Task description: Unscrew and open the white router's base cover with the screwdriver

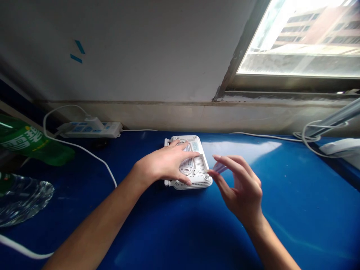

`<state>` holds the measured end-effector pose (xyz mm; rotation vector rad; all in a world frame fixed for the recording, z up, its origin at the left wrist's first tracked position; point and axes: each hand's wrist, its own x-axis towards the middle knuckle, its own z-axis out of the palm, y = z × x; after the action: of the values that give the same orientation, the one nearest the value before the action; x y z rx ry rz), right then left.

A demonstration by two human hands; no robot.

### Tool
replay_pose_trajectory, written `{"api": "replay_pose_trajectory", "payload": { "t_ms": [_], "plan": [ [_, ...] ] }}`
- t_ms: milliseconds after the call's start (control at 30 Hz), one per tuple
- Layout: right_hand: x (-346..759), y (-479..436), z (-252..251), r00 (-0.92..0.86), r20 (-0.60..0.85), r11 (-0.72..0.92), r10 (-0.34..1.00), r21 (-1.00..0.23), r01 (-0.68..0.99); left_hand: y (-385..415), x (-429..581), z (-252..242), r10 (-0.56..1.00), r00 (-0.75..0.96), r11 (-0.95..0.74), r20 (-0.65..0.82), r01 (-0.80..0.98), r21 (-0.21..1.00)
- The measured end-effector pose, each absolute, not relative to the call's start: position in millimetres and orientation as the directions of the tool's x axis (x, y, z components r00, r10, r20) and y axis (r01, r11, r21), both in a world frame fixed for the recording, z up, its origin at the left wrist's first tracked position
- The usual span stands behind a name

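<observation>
In the head view, a white plastic device [200,165] lies flat near the middle of a smooth, glossy blue table [180,232]. It is a rounded rectangle, its upper face pricked with rows of tiny holes, with raised, curved moulding in the middle and small round feet at the corners that show. Short white stubs jut from its left edge.

The left hand [165,163] rests palm down across the device's left part, fingers spread wide over the perforated plastic, clasped around nothing. The right hand [244,187] is at the device's right edge, fingers curved, thumb tip at the near right corner and forefinger tip apart from it. A pale, blurred sliver shows between them; I cannot tell what it is or whether it is gripped. The two hands are apart.

At far left, a boxy white power strip [111,130] carries a blocky white plug [95,123], whose slim, round cable [104,163] curves toward the left forearm. At the left edge lie a shiny green bottle [36,146] and, nearer, a clear, ridged plastic bottle [28,198]. On the far right, a thin white cord [305,139] loops around a slanting, smooth tube [334,114].
</observation>
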<state>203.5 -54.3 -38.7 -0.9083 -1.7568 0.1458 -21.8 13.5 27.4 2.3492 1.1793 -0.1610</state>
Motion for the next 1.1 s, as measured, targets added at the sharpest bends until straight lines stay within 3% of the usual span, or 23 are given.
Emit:
{"api": "replay_pose_trajectory", "payload": {
  "t_ms": [133, 400, 600, 833, 1033, 1100],
  "plan": [
    [200, -56, -33, -0.195, 0.729, 0.721, 0.657, -0.53, 0.446, 14, -23, 24, 0.715, 0.633, -0.512, -0.297, 0.764, 0.393],
    [198, -56, -31, -0.067, 0.774, 0.701, 0.629, -0.528, 0.478, 16, -23, 26, 0.711, 0.624, -0.494, -0.324, 0.771, 0.402],
    [201, -56, -26, -0.203, 0.728, 0.732, 0.655, -0.545, 0.408, 20, -23, 22, 0.703, 0.63, -0.481, -0.329, 0.763, 0.433],
    [204, -54, -27, -0.064, 0.788, 0.725, 0.613, -0.528, 0.442, 21, -24, 21, 0.698, 0.628, -0.479, -0.344, 0.767, 0.426],
    [201, -54, -22, -0.256, 0.736, 0.77, 0.627, -0.535, 0.348, 21, -24, 20, 0.703, 0.637, -0.496, -0.316, 0.758, 0.423],
    [200, -54, -20, -0.248, 0.756, 0.786, 0.606, -0.521, 0.332, 21, -25, 20, 0.704, 0.639, -0.499, -0.311, 0.756, 0.423]
  ]
}}
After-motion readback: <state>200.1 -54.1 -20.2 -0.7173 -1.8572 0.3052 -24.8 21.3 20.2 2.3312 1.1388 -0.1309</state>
